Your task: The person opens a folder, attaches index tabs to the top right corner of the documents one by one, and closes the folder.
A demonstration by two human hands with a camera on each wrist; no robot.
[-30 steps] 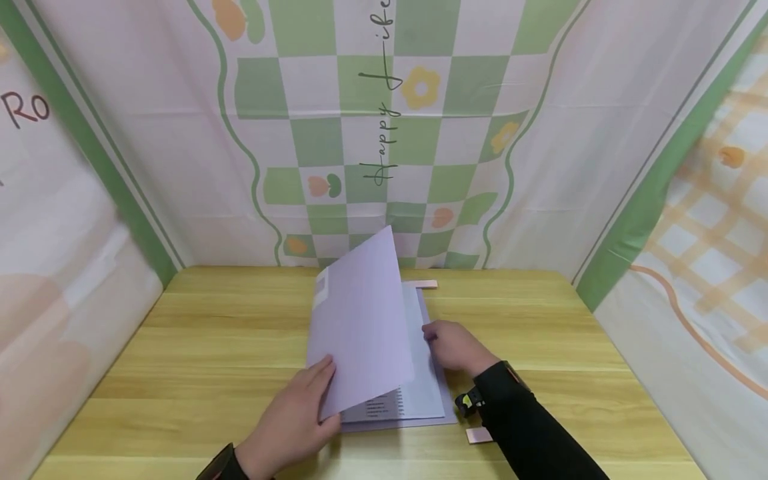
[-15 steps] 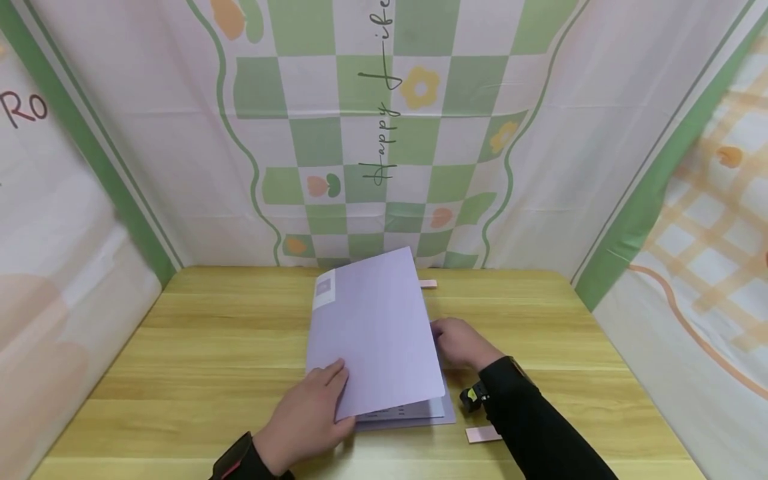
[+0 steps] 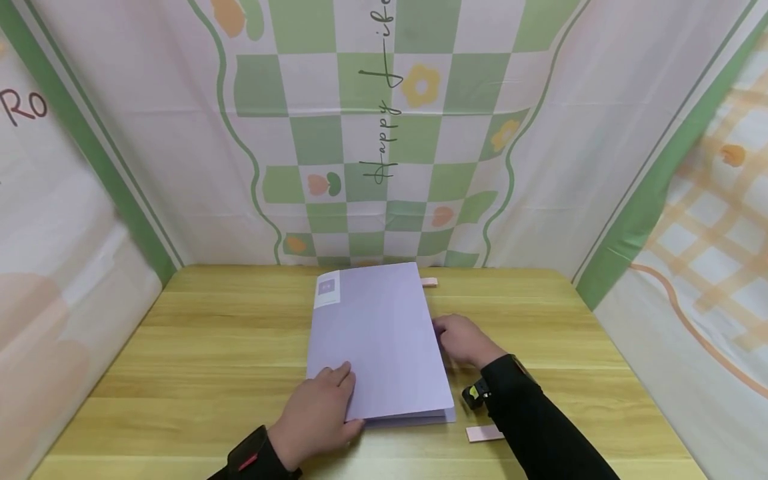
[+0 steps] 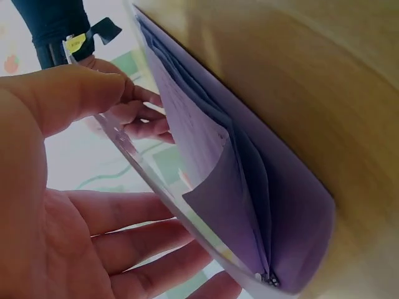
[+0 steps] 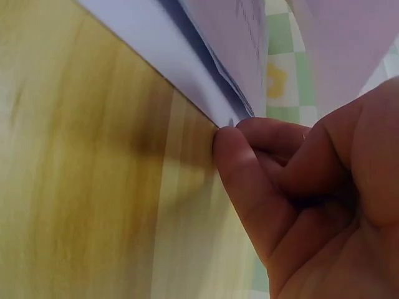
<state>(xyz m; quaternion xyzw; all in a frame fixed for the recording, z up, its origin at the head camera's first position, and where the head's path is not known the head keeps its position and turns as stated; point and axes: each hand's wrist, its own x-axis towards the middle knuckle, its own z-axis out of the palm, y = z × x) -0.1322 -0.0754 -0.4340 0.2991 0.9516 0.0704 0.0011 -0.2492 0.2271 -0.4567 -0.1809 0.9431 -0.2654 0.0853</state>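
Observation:
A lilac folder (image 3: 390,340) with a white label at its upper left lies on the table, its front cover lowered almost flat. A narrow gap shows along its lower edge. My left hand (image 3: 318,410) holds the front cover at the lower left, fingers over the outside and thumb at the bottom edge. Printed paper (image 4: 193,131) shows inside the folder in the left wrist view. At the right edge, my right hand (image 3: 465,339) pinches the folder; its fingertips (image 5: 234,146) meet at the edge beside the sheets in the right wrist view.
A wooden table (image 3: 222,347) carries everything. One pink strip (image 3: 483,434) lies near my right sleeve, another pink strip (image 3: 429,282) behind the folder. A patterned cloth (image 3: 468,147) hangs behind the table and at both sides.
The front cover has swung down to the right, from half raised to nearly flat, hiding the printed page in the head view. My left hand moved rightward with it; the right hand shifted slightly.

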